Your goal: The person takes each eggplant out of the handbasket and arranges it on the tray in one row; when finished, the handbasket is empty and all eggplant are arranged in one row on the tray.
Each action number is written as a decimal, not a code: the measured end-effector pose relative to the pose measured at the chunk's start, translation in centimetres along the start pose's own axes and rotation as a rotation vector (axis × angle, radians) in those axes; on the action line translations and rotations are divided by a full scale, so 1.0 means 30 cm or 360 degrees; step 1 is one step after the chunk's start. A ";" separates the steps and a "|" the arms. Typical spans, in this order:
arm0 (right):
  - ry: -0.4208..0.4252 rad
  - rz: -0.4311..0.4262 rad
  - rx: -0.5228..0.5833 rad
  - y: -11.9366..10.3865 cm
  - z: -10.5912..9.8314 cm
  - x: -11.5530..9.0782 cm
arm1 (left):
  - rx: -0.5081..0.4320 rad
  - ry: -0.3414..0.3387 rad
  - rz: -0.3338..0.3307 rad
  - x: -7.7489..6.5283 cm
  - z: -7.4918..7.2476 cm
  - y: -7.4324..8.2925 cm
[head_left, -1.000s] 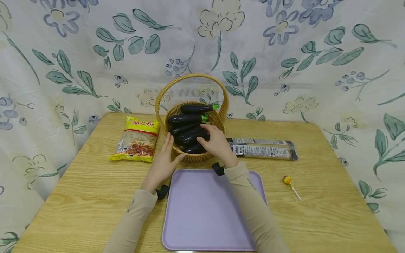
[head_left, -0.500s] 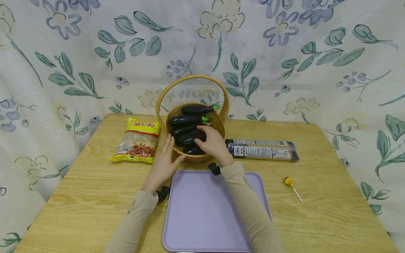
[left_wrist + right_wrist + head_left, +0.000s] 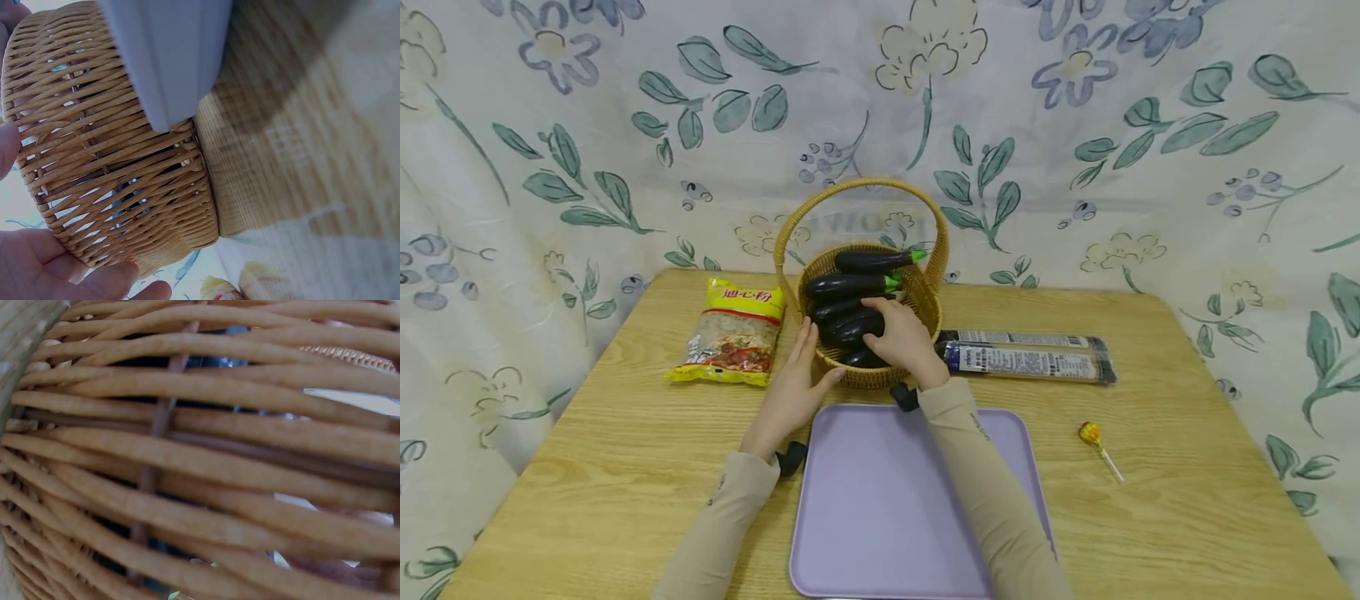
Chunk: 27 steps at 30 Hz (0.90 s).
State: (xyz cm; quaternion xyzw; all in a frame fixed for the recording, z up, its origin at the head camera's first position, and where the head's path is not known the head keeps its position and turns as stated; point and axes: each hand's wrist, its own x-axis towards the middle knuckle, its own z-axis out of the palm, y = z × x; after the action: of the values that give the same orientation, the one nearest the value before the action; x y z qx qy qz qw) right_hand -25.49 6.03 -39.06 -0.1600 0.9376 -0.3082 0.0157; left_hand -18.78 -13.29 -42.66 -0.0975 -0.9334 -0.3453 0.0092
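Observation:
A round wicker basket (image 3: pixel 872 379) with a tall hooped handle holds several dark, glossy eggplants with green stem ends. My right hand (image 3: pixel 908 342) reaches over its front right rim, thumb and fingers bent round the near end of an eggplant (image 3: pixel 850 330); the fingertips are partly hidden. Two more eggplants lie behind, the upper eggplant (image 3: pixel 872 262) at the back. My left hand (image 3: pixel 786 407) rests against the basket's left side with fingers extended and thumb spread toward the front. In the left wrist view, left fingers (image 3: pixel 44 262) touch the woven wall. The right wrist view shows basket weave (image 3: pixel 206 450) close up.
A lilac tray (image 3: pixel 887 500) lies in front of the basket, under the right forearm. Left stands a yellow-topped pasta bag (image 3: pixel 730 333). On the right are long clear-and-dark packets (image 3: pixel 1030 358) and a lollipop (image 3: pixel 1092 435). A floral curtain (image 3: pixel 880 100) hangs behind the table.
My right hand has slid slightly left over the eggplants, its fingers settling lower around one. The left hand stays at the basket's side. The view has shifted slightly.

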 end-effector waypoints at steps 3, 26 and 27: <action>-0.0028 0.0013 -0.0017 0.001 0.002 0.010 | -0.0001 0.0005 0.0006 0.001 0.002 0.003; -0.0226 -0.0038 -0.0145 -0.021 0.023 0.057 | 0.0010 0.0029 0.0009 0.000 0.002 0.000; -0.0238 -0.0046 -0.0153 -0.023 0.025 0.058 | 0.0011 0.0028 0.0011 0.000 0.002 0.000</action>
State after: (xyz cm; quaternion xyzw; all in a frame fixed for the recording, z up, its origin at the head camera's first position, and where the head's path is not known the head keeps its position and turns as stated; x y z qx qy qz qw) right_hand -26.84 4.54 -39.13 -0.1967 0.9452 -0.2502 0.0734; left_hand -18.76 -13.24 -42.71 -0.0975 -0.9341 -0.3429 0.0190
